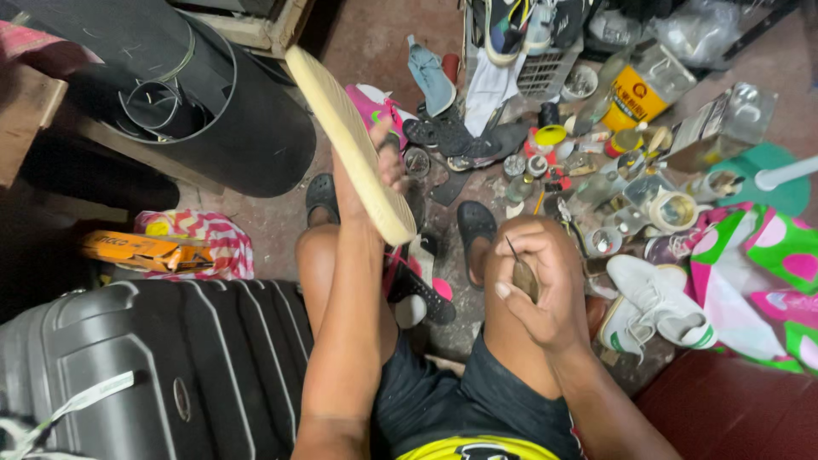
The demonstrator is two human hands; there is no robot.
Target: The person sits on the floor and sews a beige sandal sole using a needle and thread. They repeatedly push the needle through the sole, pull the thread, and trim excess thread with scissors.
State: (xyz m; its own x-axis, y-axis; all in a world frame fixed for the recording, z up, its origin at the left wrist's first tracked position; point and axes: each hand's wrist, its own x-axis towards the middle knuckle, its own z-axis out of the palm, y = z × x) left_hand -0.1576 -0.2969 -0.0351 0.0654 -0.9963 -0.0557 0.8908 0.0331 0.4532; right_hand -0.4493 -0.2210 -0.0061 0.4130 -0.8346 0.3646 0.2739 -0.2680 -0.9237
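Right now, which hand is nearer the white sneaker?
Right. The right hand, holding an awl, sits just left of the white sneaker; the left hand holds the sole farther off.

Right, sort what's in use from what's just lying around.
In use:
- tan shoe sole, held up in left hand
- awl, gripped in right hand

Lying about:
- white sneaker
- black suitcase
- tape roll
- yellow-labelled bottle

We lose the awl's [521, 274] handle inside the right hand [545, 285], left hand [362, 183] mostly behind the tan sole [349, 140], suitcase [153, 366] cut by lower edge, small jars [588, 170] too cluttered to tell apart
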